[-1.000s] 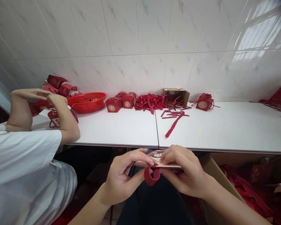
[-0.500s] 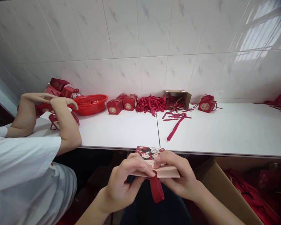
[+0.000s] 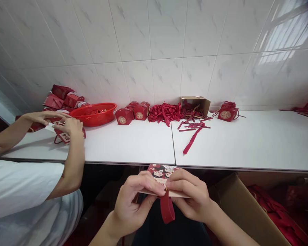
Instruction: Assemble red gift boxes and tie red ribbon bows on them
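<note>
Over my lap, just below the table's front edge, I hold a flat-looking printed candy box (image 3: 159,172) with cartoon figures on its face. My left hand (image 3: 135,196) pinches its left side, thumb beneath and fingers on top. On the right side, my right hand (image 3: 191,193) grips it the same way. Both sets of fingertips almost meet at the box's near edge. From that edge a dark red ribbon loop (image 3: 166,208) hangs down between my hands. My fingers hide the spot where the ribbon joins the box.
Along the wall stand a red basin (image 3: 94,118), red boxes (image 3: 124,116), a ribbon pile (image 3: 164,114), a small carton (image 3: 195,102) and another red box (image 3: 228,112). Loose ribbon (image 3: 193,140) lies nearer. At left, a co-worker's hands (image 3: 72,126) handle a box. A large carton (image 3: 248,205) sits below right.
My fingertips have drawn closer together at the box's near edge, and the box and ribbon loop have shifted slightly left. The co-worker's arms have lowered toward a box on the table.
</note>
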{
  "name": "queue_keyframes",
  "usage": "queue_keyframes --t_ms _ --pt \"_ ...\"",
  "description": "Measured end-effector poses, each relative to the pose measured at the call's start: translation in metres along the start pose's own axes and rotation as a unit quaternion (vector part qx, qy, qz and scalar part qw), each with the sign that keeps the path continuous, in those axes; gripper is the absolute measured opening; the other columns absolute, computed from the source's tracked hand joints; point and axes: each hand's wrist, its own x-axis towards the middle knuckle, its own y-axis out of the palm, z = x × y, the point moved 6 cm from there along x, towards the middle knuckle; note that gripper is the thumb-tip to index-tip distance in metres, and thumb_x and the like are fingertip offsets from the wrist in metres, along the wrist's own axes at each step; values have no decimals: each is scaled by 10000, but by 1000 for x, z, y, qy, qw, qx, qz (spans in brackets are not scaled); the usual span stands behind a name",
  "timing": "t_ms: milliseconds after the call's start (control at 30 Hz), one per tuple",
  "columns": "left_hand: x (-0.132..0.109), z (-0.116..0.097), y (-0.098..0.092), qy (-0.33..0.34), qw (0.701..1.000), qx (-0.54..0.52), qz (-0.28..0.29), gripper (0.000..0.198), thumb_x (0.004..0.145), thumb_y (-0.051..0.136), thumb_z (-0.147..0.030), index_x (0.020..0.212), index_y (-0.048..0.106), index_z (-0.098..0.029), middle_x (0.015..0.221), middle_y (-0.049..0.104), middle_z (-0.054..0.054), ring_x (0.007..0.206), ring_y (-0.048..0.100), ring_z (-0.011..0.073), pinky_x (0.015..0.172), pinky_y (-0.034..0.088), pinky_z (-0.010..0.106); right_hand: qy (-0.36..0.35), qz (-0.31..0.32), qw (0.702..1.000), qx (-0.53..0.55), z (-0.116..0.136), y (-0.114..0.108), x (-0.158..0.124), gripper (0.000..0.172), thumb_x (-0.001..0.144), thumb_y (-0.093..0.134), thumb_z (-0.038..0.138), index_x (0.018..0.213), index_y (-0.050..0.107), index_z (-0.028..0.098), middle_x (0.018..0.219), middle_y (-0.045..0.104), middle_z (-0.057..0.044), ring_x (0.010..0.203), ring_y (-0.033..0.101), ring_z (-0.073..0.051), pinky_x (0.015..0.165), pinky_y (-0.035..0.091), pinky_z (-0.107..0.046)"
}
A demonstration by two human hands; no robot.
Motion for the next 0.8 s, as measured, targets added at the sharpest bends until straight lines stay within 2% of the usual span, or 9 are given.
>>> queue_keyframes --t_ms 133,233,333,533,600,667,800 --pt "-4 1 -2 -4 1000 2 -6 391 783 527 62 1010 437 -244 857 698 -7 798 666 154 868 501 380 -10 -1 1000 -1 3 2 0 179 798 577 74 964 587 141 807 599 -90 730 578 -164 610 511 -283" --pt "-3 4 -4 -71 997 13 -1 364 782 551 38 994 452 -241 846 678 -10 800 669 144 812 541 304 -12 4 1000 0 4 4 2 155 800 556 68 930 581 148 777 585 -84 695 566 -160 582 504 -283" --pt "2 4 -4 -130 991 28 31 392 782 580 -7 1062 455 -251 831 659 -4 786 670 147 707 566 241 -9 8 1000 4 4 4 3 154 797 540 59 914 569 155 770 576 -80 679 557 -156 570 497 -281" --pt "7 3 -4 -153 982 80 71 484 795 585 -50 1181 417 -288 1002 655 18 939 650 157 841 535 258 3 3 1000 19 4 3 3 151 793 533 45 896 553 153 770 568 -79 702 556 -157 586 493 -284" --pt "6 2 -2 -155 981 86 74 485 785 594 -36 1165 430 -288 975 663 1 932 650 143 864 523 246 2 2 1000 21 5 4 2 151 795 528 45 895 552 156 767 565 -76 696 550 -154 585 492 -283" --pt "5 1 -1 -149 984 72 66 473 785 584 -18 1146 438 -287 920 669 -18 896 656 128 862 525 239 2 1 1000 21 5 5 1 149 799 527 53 899 551 161 771 565 -75 694 548 -154 583 493 -284" --pt "1 3 -1 -121 992 27 12 447 794 562 -1 1115 444 -289 876 685 -35 851 670 124 821 552 242 16 -4 1000 17 2 3 2 150 797 541 61 900 558 169 763 571 -70 691 550 -157 569 486 -281"
